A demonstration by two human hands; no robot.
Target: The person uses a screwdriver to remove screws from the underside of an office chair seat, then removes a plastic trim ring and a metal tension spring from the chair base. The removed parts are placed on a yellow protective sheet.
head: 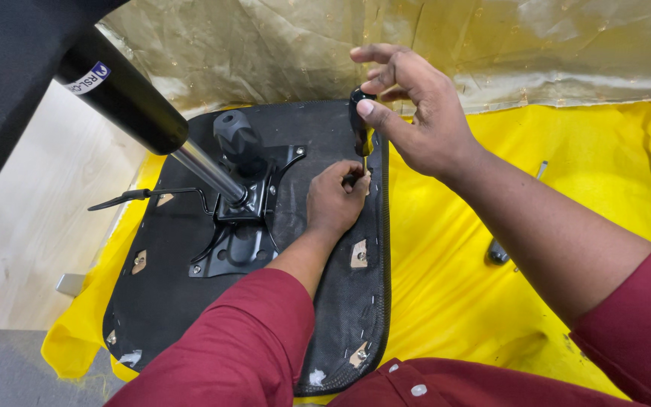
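An upturned black chair seat (160, 294) lies on a yellow sheet (453, 286). A black metal mechanism plate (239, 241) is bolted to its middle, with a gas cylinder (126, 94) rising from it toward the upper left. My right hand (408, 105) grips the black handle of a screwdriver (357, 113) standing upright near the seat's right edge. My left hand (334, 200) pinches the screwdriver's shaft low down, at its tip on the seat. Both arms wear maroon sleeves.
A black knob (236, 137) and a thin lever (141, 196) stick out of the mechanism. A grey tool (497, 252) lies on the yellow sheet to the right. Crinkled olive sheeting (491, 45) hangs behind. Pale wooden flooring (32, 218) lies to the left.
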